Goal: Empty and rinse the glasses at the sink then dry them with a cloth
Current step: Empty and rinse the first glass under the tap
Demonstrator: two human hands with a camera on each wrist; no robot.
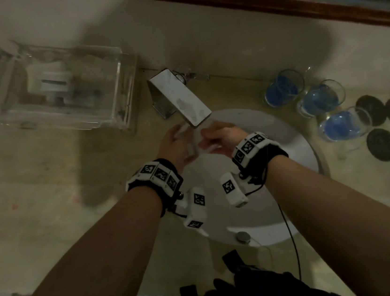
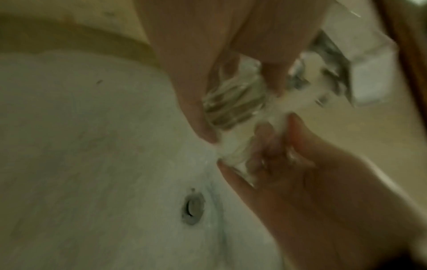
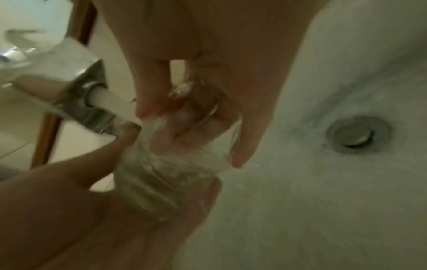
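White ceramic nearest: sink [image 1: 299,149] sunk into the table, with the drain [image 1: 243,237] by its near rim.

Above the basin, toward its far rim, left grip [image 1: 176,145] curled round the ribbed base of a clear glass [image 3: 157,175], thumb on one side and fingers on the other. Right grip [image 1: 222,137] closed on the mouth end of the same glass, thumb along the outside, fingers seemingly reaching inside the rim, though too blurred to be sure. Glass tipped on its side between the two grips, no blue left in it, directly under the spout of the faucet [image 1: 180,98], with water striking it.

Judged as the rinsing step, first glass of four. Next: turn the glass under the stream, tip out the rinse water, then find a cloth, none plainly identifiable here. Wet glass, so a firm hold called for.

Farther off, near the far right edge of the table beside the sink: three glasses [image 1: 320,98] standing upright, close together, each with blue liquid inside, not yet emptied. Just right of them, four dark coasters [image 1: 381,112].
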